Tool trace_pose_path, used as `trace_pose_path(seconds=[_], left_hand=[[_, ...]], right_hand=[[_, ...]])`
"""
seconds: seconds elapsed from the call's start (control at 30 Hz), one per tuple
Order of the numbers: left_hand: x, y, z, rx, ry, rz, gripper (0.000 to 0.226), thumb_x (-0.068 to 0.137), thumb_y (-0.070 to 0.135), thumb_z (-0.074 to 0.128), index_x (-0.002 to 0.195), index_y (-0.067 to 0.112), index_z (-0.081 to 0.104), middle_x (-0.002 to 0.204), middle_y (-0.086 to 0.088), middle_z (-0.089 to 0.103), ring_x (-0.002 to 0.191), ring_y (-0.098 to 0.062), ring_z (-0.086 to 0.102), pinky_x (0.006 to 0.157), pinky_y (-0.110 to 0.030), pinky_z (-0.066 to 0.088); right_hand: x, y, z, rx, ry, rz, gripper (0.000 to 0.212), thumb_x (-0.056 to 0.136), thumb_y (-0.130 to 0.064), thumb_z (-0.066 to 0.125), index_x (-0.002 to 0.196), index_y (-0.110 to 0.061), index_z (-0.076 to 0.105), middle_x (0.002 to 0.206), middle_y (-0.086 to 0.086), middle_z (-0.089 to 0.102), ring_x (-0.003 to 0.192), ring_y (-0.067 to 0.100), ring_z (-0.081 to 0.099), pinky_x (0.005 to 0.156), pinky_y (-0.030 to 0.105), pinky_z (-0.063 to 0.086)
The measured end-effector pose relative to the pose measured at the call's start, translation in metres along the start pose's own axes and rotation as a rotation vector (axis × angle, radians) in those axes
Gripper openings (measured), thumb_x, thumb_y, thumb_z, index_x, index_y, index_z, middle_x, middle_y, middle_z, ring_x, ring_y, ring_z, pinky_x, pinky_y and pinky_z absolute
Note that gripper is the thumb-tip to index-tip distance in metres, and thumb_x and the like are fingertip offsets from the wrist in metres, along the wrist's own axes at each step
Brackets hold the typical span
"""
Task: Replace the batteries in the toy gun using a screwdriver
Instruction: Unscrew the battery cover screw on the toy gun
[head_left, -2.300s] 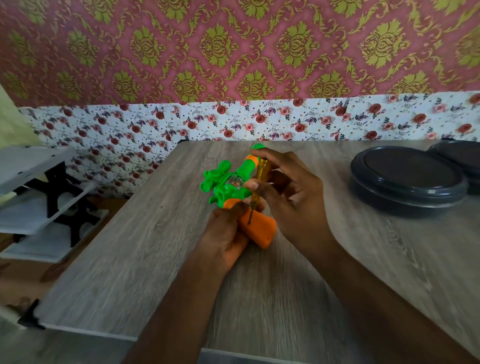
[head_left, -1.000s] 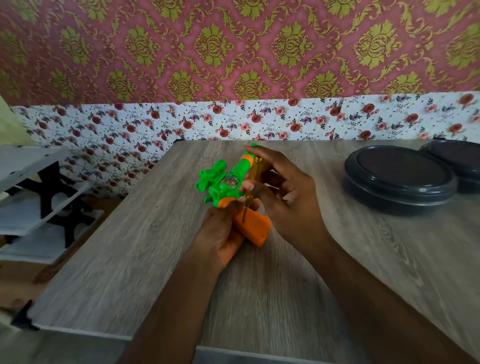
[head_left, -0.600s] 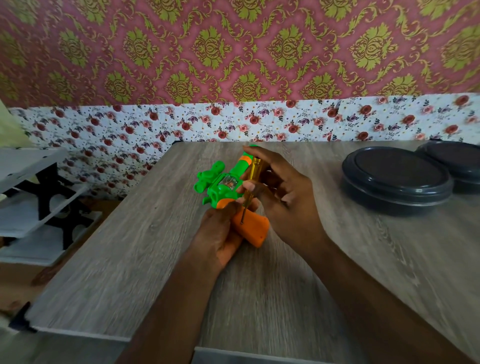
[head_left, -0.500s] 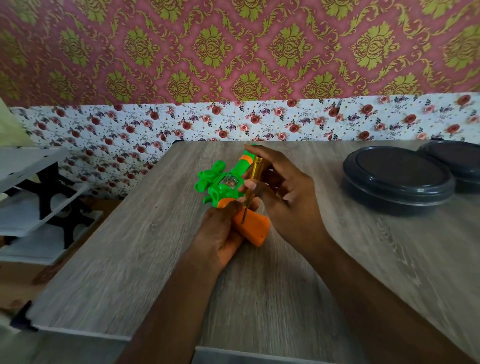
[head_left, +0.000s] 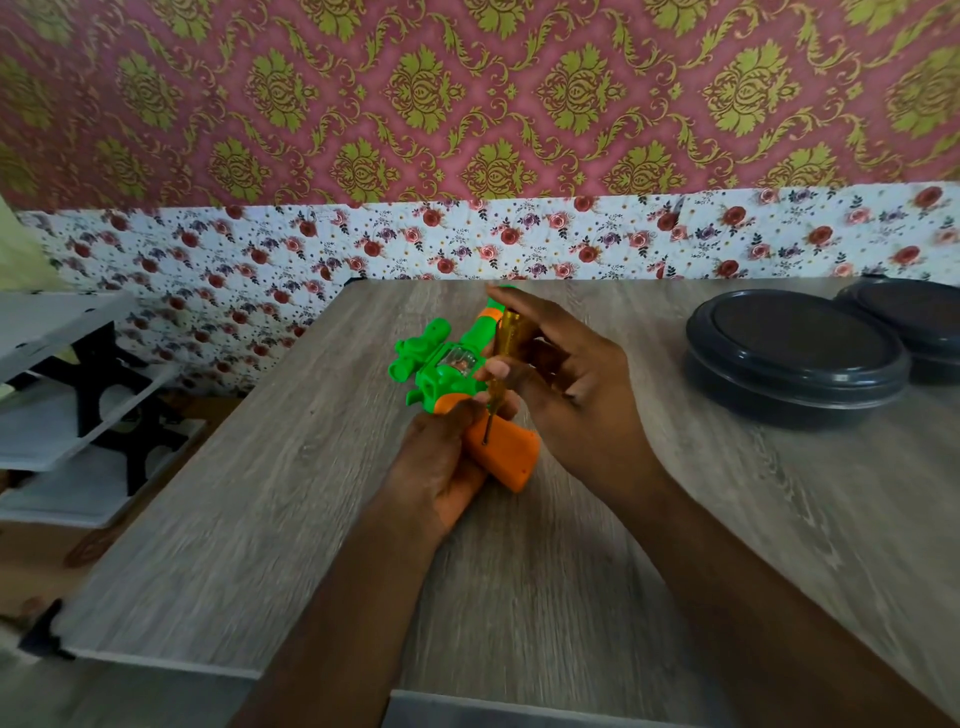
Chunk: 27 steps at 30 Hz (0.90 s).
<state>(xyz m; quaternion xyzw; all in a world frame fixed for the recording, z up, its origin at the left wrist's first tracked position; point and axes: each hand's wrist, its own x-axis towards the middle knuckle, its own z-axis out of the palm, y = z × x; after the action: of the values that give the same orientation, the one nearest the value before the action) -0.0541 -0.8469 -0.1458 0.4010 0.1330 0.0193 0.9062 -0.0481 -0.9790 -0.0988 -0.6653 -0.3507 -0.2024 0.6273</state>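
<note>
Wood-grain table (head_left: 249, 499) beneath floral wallpaper (head_left: 395, 244); dark lidded containers (head_left: 795, 353) upper right; left hand (head_left: 436, 467) grips toy gun (head_left: 441, 371); right hand (head_left: 576, 389) pinches screwdriver (head_left: 511, 332), tip seemingly on its grip.

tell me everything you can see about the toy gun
The toy gun looks like glossy plastic: a bright green body with a scope-like top and a small clear window, an orange band on the barrel, and an orange grip. Its barrel points away across the wooden table. The left hand holds the grip; the screwdriver, in the right hand, touches the grip.
</note>
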Motion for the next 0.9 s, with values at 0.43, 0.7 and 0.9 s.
trace_pose_path(seconds=[0.43,0.7,0.9], left_hand=[[-0.0034,0.0002,0.0024,-0.004,0.029,0.006,0.043,0.084,0.006,0.063,0.127,0.002,0.063,0.135,-0.033,0.059,0.133,-0.044,0.053,0.111,-0.065,0.039],[-0.0007,-0.0001,-0.0007,0.003,0.026,-0.008,0.03,0.098,0.001,0.052,0.125,0.002,0.063,0.134,-0.03,0.061,0.131,-0.042,0.055,0.109,-0.06,0.044],[-0.0046,0.0017,0.0026,-0.019,0.026,-0.024,0.039,0.097,0.0,0.052,0.135,-0.002,0.056,0.138,-0.032,0.056,0.129,-0.043,0.057,0.106,-0.06,0.046]], right_hand=[[-0.0006,-0.0016,-0.0008,-0.01,-0.035,0.018,0.048,0.094,0.003,0.065,0.139,-0.011,0.058,0.107,0.005,0.07,0.1,0.018,0.073,0.081,0.025,0.059],[0.0002,-0.0011,-0.0026,-0.021,-0.053,0.018,0.052,0.095,0.006,0.064,0.142,-0.013,0.056,0.108,0.008,0.069,0.102,0.015,0.072,0.089,0.028,0.059],[0.0012,0.0026,0.0012,-0.048,-0.043,0.027,0.048,0.092,-0.008,0.071,0.137,-0.019,0.06,0.116,0.004,0.064,0.101,0.027,0.07,0.085,0.048,0.06]])
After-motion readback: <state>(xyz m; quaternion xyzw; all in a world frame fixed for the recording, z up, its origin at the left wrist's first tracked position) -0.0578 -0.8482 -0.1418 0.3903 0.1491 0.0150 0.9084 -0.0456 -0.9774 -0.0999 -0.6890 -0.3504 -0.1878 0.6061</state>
